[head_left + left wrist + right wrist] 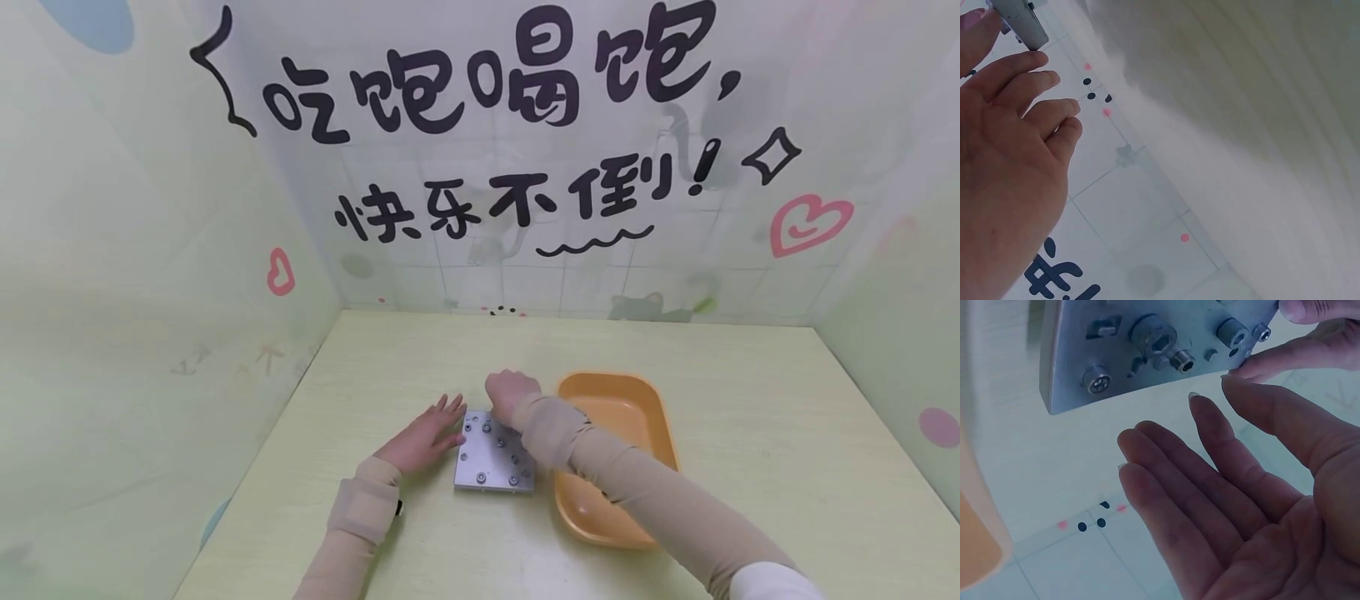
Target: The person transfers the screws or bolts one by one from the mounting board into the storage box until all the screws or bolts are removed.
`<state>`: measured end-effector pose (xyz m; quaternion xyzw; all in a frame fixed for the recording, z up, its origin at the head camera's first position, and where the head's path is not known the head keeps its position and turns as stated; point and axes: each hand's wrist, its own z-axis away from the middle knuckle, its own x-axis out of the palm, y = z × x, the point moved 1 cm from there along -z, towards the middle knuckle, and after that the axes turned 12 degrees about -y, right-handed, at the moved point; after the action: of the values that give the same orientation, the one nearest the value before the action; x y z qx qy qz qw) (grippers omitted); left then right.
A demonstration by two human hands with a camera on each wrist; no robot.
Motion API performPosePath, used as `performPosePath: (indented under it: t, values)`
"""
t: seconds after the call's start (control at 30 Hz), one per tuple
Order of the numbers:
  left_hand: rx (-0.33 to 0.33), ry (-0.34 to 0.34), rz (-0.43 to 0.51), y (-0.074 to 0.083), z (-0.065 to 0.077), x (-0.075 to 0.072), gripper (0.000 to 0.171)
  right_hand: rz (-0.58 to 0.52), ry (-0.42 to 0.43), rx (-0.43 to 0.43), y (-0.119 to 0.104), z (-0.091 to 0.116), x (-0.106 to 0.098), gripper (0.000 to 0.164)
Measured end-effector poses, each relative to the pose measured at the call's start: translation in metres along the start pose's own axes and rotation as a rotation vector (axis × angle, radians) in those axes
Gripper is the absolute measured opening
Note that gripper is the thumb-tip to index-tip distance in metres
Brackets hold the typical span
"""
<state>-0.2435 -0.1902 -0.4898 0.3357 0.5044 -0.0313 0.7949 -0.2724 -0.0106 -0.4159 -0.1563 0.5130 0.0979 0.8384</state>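
Observation:
A silver metal plate set with several hex-socket bolts lies on the table in the head view. My left hand is at its left side, fingers stretched out and spread, the thumb touching the plate's edge. In the left wrist view a corner of the plate shows by the thumb and index finger. Over the plate's far edge is my right hand. Seen in the right wrist view, its fingers are loosely bent, with nothing between them, and the thumb tip is close to the plate's edge.
An orange tray stands to the right of the plate, under my right forearm. The pale wooden table is enclosed by printed walls at the back, left and right.

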Motion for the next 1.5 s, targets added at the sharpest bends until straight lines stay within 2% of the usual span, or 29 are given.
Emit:
performPosePath:
  t: [0.4,0.87,1.17,1.5]
  values:
    - [-0.002,0.001,-0.008,0.0,0.0,0.001,0.058,0.037,-0.035,0.027,-0.004,-0.003,0.009,0.009]
    - [-0.004,0.004,-0.005,0.003,0.002,0.0,0.058,0.059,-0.021,0.038,-0.005,-0.005,0.012,0.008]
    - [0.028,0.019,-0.009,0.002,0.002,0.0,0.058,0.062,-0.031,0.038,-0.005,-0.006,0.012,0.007]
    - [-0.008,0.003,0.009,0.002,0.002,0.001,0.058,0.063,-0.032,0.034,-0.004,-0.007,0.012,0.005]
